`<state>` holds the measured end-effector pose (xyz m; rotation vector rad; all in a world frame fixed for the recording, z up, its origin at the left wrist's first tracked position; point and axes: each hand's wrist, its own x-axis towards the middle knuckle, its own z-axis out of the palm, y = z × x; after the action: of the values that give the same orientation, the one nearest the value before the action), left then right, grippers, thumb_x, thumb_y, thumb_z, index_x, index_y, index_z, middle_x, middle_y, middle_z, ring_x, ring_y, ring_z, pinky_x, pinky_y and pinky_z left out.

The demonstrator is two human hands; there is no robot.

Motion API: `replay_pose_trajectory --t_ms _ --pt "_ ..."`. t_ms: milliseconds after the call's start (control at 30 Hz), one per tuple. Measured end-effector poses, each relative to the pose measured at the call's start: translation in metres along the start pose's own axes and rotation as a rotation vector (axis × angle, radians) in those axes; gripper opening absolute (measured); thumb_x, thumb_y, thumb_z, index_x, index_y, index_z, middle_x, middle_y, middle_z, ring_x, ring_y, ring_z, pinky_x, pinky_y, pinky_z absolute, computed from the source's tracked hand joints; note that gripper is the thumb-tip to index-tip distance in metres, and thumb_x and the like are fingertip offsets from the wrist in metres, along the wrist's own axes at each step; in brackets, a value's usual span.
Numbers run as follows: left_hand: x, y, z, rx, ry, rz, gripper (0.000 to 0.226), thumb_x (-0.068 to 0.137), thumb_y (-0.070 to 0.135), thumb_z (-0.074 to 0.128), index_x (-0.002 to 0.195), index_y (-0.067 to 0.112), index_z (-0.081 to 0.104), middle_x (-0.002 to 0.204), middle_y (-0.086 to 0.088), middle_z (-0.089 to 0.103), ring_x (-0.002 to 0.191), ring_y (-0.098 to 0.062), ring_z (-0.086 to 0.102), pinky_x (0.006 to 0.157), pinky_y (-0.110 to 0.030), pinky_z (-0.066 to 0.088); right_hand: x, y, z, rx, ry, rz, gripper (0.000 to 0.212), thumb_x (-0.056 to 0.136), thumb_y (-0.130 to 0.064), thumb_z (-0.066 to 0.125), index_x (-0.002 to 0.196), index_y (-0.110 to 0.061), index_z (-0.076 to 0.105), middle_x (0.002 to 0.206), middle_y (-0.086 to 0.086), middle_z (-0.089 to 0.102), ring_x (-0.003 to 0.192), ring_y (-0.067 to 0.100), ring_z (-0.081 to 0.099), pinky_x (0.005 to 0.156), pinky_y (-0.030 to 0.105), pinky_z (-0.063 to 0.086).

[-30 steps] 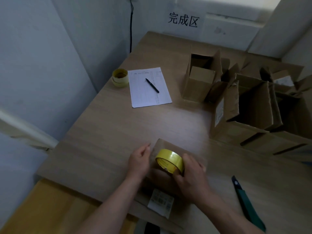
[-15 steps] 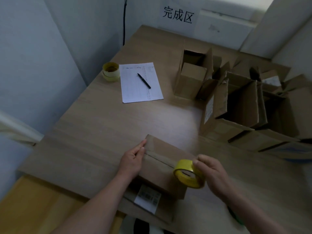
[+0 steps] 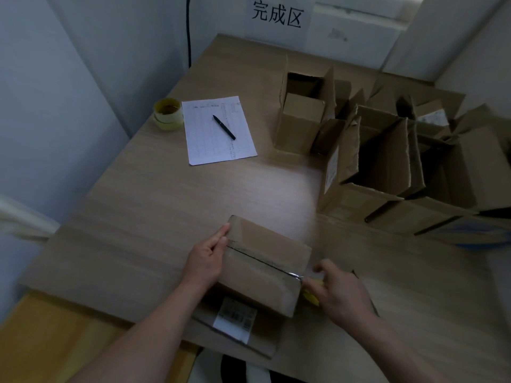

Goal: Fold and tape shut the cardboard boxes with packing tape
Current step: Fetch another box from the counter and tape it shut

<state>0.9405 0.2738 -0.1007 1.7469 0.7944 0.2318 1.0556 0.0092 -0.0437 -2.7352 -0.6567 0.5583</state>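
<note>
**Tape drawn across the box seam to the right-hand edge**

Pale walls close in a corner around the wooden table [image 3: 154, 205], with a printed sign on the back wall. Well beyond the fingers, far right, a cluster of open boxes [image 3: 387, 161] waits with flaps up. Far left of the fingers lie a paper sheet [image 3: 218, 131] with a pen [image 3: 224, 127] on it and a spare tape roll [image 3: 168, 114] touching the sheet's edge.

Between the two hands sits the closed box [image 3: 262, 264], resting on a flattened carton with a label [image 3: 235, 320]. Its seam runs as a long dark line from the left fingers down to the right fingers, under clear tape that shines at the right-hand end.

The left hand [image 3: 207, 258] lies flat, fingers together and straight, pressing the tape's start at the box's left edge. The right hand [image 3: 340, 291] is blurred just past the box's right edge, fingers curled around the yellow tape roll [image 3: 311, 297], mostly hidden under the palm.

Judging by this, the strip spans the seam, and the next move likely turns on the right hand, the nearer one, carrying the roll down over that right edge along the seam's axis.
</note>
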Motion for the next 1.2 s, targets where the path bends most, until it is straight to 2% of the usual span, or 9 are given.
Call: replay_pose_trajectory --t_ms 100,200,367,467,600,700,833,967,1200 --pt "0.003 0.002 -0.005 0.161 0.002 0.06 0.034 0.099 0.032 0.053 0.131 0.044 0.054 0.135 0.016 0.056 0.122 -0.006 0.054 0.099 -0.02 0.044 -0.001 0.002 -0.005 -0.006 0.011 -0.116 0.082 0.083 -0.054 0.066 0.146 -0.053 0.014 0.156 -0.001 0.03 0.134 0.02 0.041 0.101 0.041 0.047" --pt "0.022 0.024 -0.012 0.533 -0.082 0.126 0.037 0.098 0.045 0.048 0.135 0.051 0.048 0.136 0.008 0.058 0.121 -0.021 0.057 0.094 -0.035 0.05 0.001 -0.003 -0.01 -0.149 -0.127 -0.46 0.087 0.086 -0.05 0.059 0.144 -0.063 -0.004 0.161 -0.014 -0.02 0.149 0.015 -0.014 0.121 0.042 0.01" --pt "0.056 0.078 0.01 0.962 0.013 0.12 0.044 0.095 0.051 0.044 0.138 0.045 0.038 0.136 0.0 0.052 0.12 -0.032 0.045 0.093 -0.042 0.041 -0.008 -0.028 0.01 -0.055 -0.212 -0.35 0.065 0.089 -0.062 0.05 0.145 -0.057 0.018 0.157 -0.015 -0.009 0.141 0.02 0.02 0.114 0.038 0.024" --pt "0.044 0.084 0.037 0.896 0.068 0.165 0.044 0.096 0.048 0.042 0.14 0.044 0.035 0.152 0.0 0.032 0.13 -0.03 0.035 0.1 -0.046 0.036 -0.013 -0.042 0.023 -0.022 -0.052 -0.234 0.062 0.09 -0.06 0.048 0.147 -0.046 0.026 0.148 -0.001 0.008 0.124 0.025 0.042 0.106 0.035 0.04" --pt "0.019 0.049 0.046 0.749 -0.345 0.243 0.049 0.1 0.043 0.041 0.147 0.047 0.029 0.162 0.012 -0.016 0.146 -0.021 0.019 0.111 -0.04 0.031 -0.01 -0.047 0.022 -0.052 0.097 -0.207 0.049 0.087 -0.061 0.046 0.131 -0.04 0.045 0.122 0.002 0.03 0.101 0.025 0.052 0.081 0.036 0.048" --pt "0.028 0.049 0.039 0.657 -0.427 0.231 0.052 0.1 0.04 0.046 0.148 0.045 0.028 0.158 0.019 -0.024 0.148 -0.014 0.017 0.112 -0.034 0.029 0.007 -0.048 0.014 -0.222 0.134 -0.359 0.058 0.08 -0.065 0.044 0.134 -0.046 0.039 0.148 0.01 0.028 0.132 0.033 0.032 0.097 0.047 0.043" --pt "0.016 0.06 0.031 0.449 -0.177 0.292 0.044 0.098 0.022 0.054 0.142 0.02 0.049 0.162 0.002 0.013 0.143 -0.016 0.029 0.11 -0.02 0.024 0.032 -0.04 0.012 -0.166 -0.106 -0.426 0.076 0.084 -0.061 0.055 0.15 -0.046 0.021 0.163 0.0 0.005 0.15 0.022 -0.004 0.113 0.047 0.035" --pt "-0.058 0.031 0.03 0.211 0.295 0.236 0.013 0.086 0.032 0.063 0.097 0.026 0.061 0.104 0.009 0.054 0.089 -0.002 0.058 0.076 -0.006 0.043 0.035 -0.035 0.014 -0.119 -0.121 -0.407 0.078 0.078 -0.064 0.054 0.148 -0.047 0.023 0.161 -0.008 0.003 0.149 0.017 -0.009 0.114 0.046 0.032" --pt "-0.098 0.017 0.051 -0.429 -0.193 -0.369 0.029 0.09 0.004 0.064 0.115 0.014 0.052 0.084 -0.011 0.075 0.079 -0.021 0.07 0.073 -0.035 0.055 0.036 -0.035 0.018 -0.106 -0.085 -0.391 0.079 0.073 -0.063 0.053 0.146 -0.047 0.028 0.16 -0.008 0.007 0.149 0.016 -0.005 0.113 0.047 0.035"
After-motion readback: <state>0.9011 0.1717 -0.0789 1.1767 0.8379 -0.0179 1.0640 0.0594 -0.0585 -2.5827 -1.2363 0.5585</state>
